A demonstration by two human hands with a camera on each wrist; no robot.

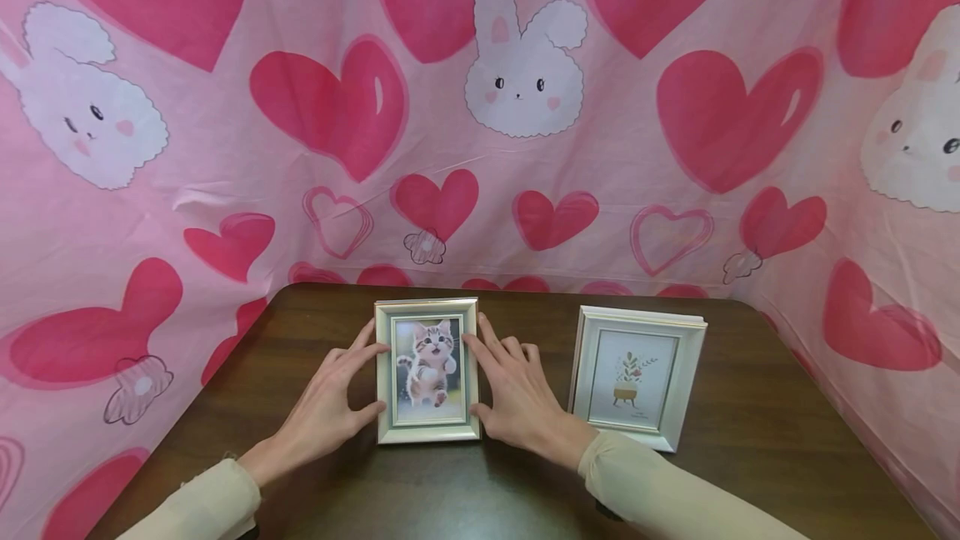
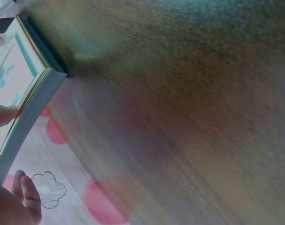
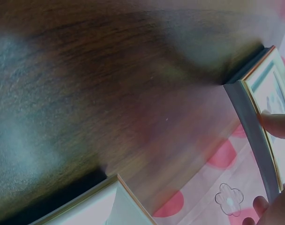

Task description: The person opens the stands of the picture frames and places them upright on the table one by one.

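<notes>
A heart-printed cloth (image 1: 600,148) hangs behind the tabletop's (image 1: 360,498) back edge and along its sides. Toward the right edge, the plant-picture frame (image 1: 628,377) stands angled. Left of the tabletop's middle, the kitten-picture frame (image 1: 427,372) stands near upright, gripped at one side by the left hand (image 1: 322,394) and at the other by the right hand (image 1: 525,398); the paired side hold probably steadies it evenly. Room lies toward the left edge and nearer the viewer; rightward, the plant-picture frame limits movement.
</notes>
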